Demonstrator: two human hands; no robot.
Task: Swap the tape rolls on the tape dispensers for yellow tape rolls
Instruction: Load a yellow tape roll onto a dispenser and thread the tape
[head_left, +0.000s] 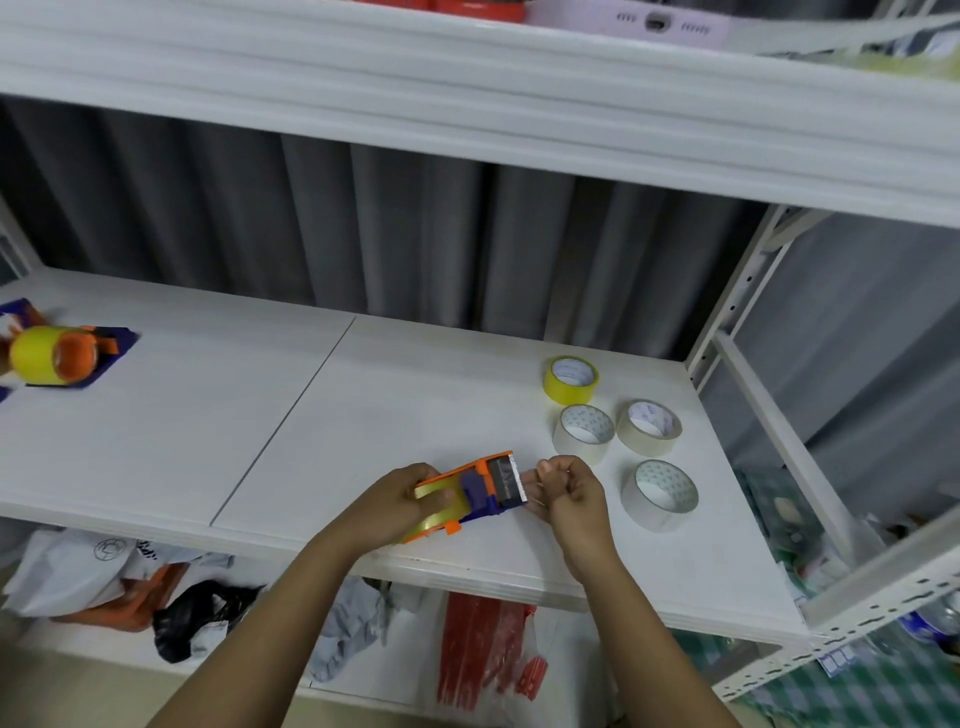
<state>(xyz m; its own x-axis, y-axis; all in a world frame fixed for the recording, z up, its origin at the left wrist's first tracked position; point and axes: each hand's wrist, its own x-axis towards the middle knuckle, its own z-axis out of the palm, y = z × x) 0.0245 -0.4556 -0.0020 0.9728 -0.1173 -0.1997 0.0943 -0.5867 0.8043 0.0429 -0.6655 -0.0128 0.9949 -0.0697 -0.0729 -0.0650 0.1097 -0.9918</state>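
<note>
Orange-and-blue plastic tape dispenser (470, 493) gripped by left hand (402, 501); right hand's (569, 496) curled fingers (545, 470) pinch glossy tape at its blade.

A white shelf (363, 415) carries everything, its boards meeting at a seam left of centre. At nine o'clock lies a dispenser (62, 356) loaded with a yellow roll. At three o'clock a loose yellow roll (570, 380) stands farthest back, with three clear rolls nearer: one (583, 433) just in front of it, one (649, 427) beside that, one (660, 494) nearest the front edge. A second dispenser (485, 493), held, sits near the front edge at centre.
</note>
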